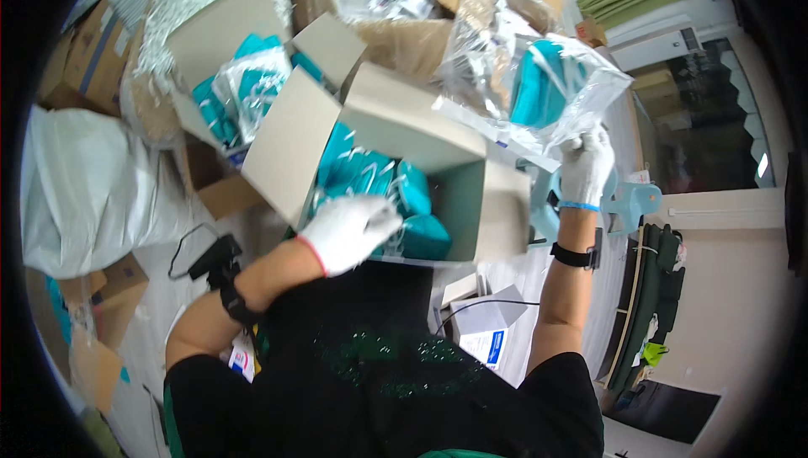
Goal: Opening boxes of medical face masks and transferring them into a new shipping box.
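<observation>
Both my hands wear white knitted gloves. My left hand (352,231), with a red cuff, is over the near edge of an open cardboard box (505,214); its fingers are curled, and what they hold, if anything, is hidden. Inside that box lie several teal bundles (358,172) with white loops, looking like face masks. Off to the right, my right hand (587,163), with a blue cuff, is closed on the lower edge of a clear plastic bag (484,45). A teal bundle (539,83) shows inside the bag.
Behind on the left, a second open box (223,29) contains teal bundles and clear packets (252,92). A large white sack (93,193) stands at the left. Light-blue plastic stools (631,205) are at the right. A small white carton (488,327) sits below the box.
</observation>
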Motion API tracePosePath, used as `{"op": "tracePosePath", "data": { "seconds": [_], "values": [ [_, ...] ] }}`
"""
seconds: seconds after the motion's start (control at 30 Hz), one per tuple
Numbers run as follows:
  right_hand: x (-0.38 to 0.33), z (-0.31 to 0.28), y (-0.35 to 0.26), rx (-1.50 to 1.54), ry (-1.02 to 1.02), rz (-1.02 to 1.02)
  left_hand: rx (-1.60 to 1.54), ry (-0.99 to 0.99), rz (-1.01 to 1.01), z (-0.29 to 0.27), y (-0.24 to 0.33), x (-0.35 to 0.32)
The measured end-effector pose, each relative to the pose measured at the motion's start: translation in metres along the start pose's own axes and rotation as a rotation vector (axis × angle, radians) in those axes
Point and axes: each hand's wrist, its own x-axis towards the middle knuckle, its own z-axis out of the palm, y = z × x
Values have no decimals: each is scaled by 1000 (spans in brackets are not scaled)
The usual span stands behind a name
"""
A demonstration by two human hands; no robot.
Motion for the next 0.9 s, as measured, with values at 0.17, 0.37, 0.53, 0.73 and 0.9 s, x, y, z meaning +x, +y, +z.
{"op": "tracePosePath", "data": {
  "seconds": [0.17,0.37,0.53,0.73,0.9],
  "values": [
    [37,13,26,6,-54,42,-175,353,114,-4,2,27],
    [12,34,52,-183,-219,111,-510,402,-71,-36,10,90],
    [13,48,59,-255,-258,179,-371,236,-165,-26,3,92],
    [178,-49,87,156,163,233,103,-38,-300,-41,4,57],
    [246,-14,75,387,92,364,342,77,-368,-30,29,52]
  ]
}}
